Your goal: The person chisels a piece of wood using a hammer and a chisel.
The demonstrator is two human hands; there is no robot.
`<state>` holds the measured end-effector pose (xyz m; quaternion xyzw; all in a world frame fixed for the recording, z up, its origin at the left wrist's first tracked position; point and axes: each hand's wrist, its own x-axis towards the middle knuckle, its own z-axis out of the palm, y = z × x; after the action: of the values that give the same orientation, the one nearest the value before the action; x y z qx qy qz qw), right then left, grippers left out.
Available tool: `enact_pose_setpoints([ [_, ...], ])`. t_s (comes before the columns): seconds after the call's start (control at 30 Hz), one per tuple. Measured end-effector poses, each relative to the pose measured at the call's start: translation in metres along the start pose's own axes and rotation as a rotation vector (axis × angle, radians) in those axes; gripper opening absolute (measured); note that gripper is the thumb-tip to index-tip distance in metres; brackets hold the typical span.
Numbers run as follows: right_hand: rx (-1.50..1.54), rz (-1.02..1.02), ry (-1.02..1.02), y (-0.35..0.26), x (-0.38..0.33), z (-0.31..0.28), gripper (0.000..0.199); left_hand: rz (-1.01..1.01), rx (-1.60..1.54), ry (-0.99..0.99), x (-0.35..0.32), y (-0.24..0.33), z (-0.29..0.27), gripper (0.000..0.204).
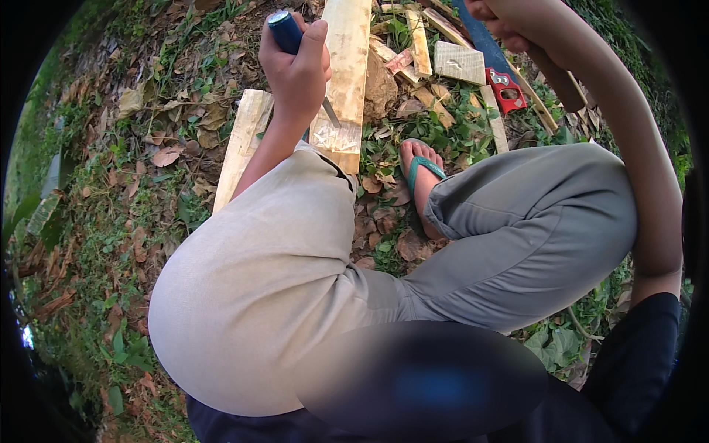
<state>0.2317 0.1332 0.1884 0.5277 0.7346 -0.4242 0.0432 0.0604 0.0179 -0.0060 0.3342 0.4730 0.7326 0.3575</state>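
- The left hand (297, 68) is closed in a full fist around a chisel's dark blue handle (284, 29), the handle's butt sticking up above the thumb.
- The chisel's metal blade (330, 112) slants down out of the fist and meets the face of a pale wooden plank (344, 66) near its lower end.
- That plank lies lengthwise on leaf-strewn ground just beside the left knee; a second pale plank (242, 144) lies beside it, further to the left, partly behind the forearm.
- The right hand (496, 21) sits at the top edge, fingers curled shut around a brown wooden handle (555, 74) that runs down along the forearm; its head is not visible.
- The two hands are well apart, with offcuts of wood between them.
- A saw with a red handle (505, 88) lies among the scraps near the right hand.
- A foot in a green flip-flop (422, 173) rests on the dry leaves between the knees.
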Motion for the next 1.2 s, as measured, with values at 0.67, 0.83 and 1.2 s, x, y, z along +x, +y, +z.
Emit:
enact_pose_setpoints([
  [0.67, -0.078, -0.342, 0.059, -0.034, -0.068, -0.012, 0.049, 0.093, -0.059, 0.05, -0.016, 0.0, 0.015, 0.02],
  [0.83, -0.31, -0.524, -0.045, -0.02, -0.054, 0.003, 0.049, 0.11, 0.014, 0.057, -0.019, 0.003, 0.004, 0.02],
  [1.2, -0.291, -0.171, 0.005, -0.041, -0.058, 0.008, 0.045, 0.124, 0.062, 0.017, -0.01, -0.002, 0.003, 0.018],
])
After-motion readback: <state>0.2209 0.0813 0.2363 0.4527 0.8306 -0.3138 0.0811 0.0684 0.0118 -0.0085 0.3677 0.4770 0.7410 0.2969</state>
